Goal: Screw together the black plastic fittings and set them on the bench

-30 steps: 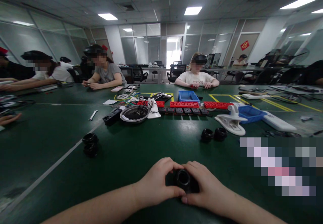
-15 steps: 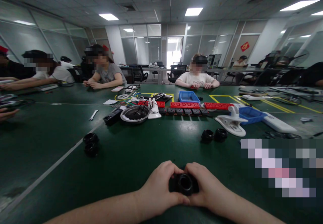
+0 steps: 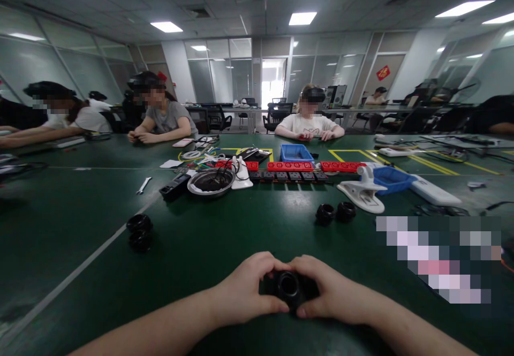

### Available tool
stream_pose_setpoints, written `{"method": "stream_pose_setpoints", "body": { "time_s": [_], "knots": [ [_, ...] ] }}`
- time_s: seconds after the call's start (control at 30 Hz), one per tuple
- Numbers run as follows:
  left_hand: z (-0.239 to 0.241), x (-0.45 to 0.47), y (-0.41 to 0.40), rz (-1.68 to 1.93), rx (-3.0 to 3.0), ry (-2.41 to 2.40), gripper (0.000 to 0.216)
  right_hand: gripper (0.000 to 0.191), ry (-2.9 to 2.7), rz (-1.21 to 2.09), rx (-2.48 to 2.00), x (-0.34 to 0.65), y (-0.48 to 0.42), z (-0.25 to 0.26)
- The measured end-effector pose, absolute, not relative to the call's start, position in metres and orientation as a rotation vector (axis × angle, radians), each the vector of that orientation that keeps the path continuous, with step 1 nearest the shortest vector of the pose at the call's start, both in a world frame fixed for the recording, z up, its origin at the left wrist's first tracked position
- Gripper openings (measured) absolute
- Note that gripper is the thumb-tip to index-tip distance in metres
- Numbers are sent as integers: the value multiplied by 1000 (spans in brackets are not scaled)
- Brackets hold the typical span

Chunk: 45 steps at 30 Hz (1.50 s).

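A black ring-shaped part (image 3: 288, 285) with a round hole in its top sits between my hands, low in the middle of the view. My left hand (image 3: 255, 286) curves round its left side, fingertips at the far edge and thumb at the near edge. On the other side my right hand (image 3: 321, 286) curls round it in the same way, its thumb close to the left thumb. Two similar black parts (image 3: 326, 214) stand side by side farther up to the right. Another pair of black parts (image 3: 139, 232) is at the left, touching each other or nearly so.
Across the table's middle lie red socket strips (image 3: 291, 166), a metal bowl (image 3: 211, 183) with dark stuff, a white clamp base (image 3: 363, 195), and blue trays (image 3: 297, 153). A wrench (image 3: 143, 185) lies left. Several people sit around, one person (image 3: 309, 120) opposite.
My thumbs have moved apart slightly and my right hand has opened a little around the part. The whole view has shifted slightly, so things appear farther left.
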State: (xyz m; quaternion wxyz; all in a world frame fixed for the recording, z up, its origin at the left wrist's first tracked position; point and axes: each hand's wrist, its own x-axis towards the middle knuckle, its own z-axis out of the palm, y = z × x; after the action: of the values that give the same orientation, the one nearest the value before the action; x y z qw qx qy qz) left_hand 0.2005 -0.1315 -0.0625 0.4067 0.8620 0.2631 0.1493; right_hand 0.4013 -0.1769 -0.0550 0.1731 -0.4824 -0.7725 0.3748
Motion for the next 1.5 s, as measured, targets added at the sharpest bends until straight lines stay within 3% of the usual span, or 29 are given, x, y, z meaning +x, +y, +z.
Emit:
{"method": "stream_pose_setpoints", "body": {
  "time_s": [0.2, 0.43, 0.5, 0.6, 0.63, 0.77, 0.87, 1.2, 1.3, 1.43, 1.5],
  "knots": [
    [-63, 203, -140, 410, 2220, 732, 43, 34, -2235, 930, -1455, 394, -178, -62],
    [-70, 210, -149, 568, 2184, 1047, 37, 30, -2093, 442, -1785, 372, -184, -81],
    [-71, 210, -146, 559, 2170, 977, 37, 41, -2114, 491, -1736, 373, -186, -81],
    [-69, 207, -138, 513, 2181, 826, 39, 75, -2156, 634, -1560, 381, -185, -76],
    [-68, 205, -136, 496, 2188, 781, 39, 77, -2175, 697, -1498, 385, -184, -73],
    [-63, 201, -133, 430, 2184, 680, 42, 36, -2235, 962, -1340, 397, -177, -62],
    [-62, 201, -135, 413, 2188, 674, 43, 28, -2227, 999, -1357, 400, -174, -61],
    [-71, 210, -147, 543, 2143, 1078, 36, 33, -2110, 458, -1745, 374, -184, -80],
    [-72, 208, -145, 551, 2165, 992, 36, 42, -2121, 529, -1670, 377, -186, -78],
    [-72, 206, -142, 652, 2186, 892, 52, 72, -2135, 681, -1468, 387, -184, -76],
    [-71, 206, -141, 670, 2192, 867, 51, 72, -2147, 753, -1399, 392, -181, -73]
  ]
}}
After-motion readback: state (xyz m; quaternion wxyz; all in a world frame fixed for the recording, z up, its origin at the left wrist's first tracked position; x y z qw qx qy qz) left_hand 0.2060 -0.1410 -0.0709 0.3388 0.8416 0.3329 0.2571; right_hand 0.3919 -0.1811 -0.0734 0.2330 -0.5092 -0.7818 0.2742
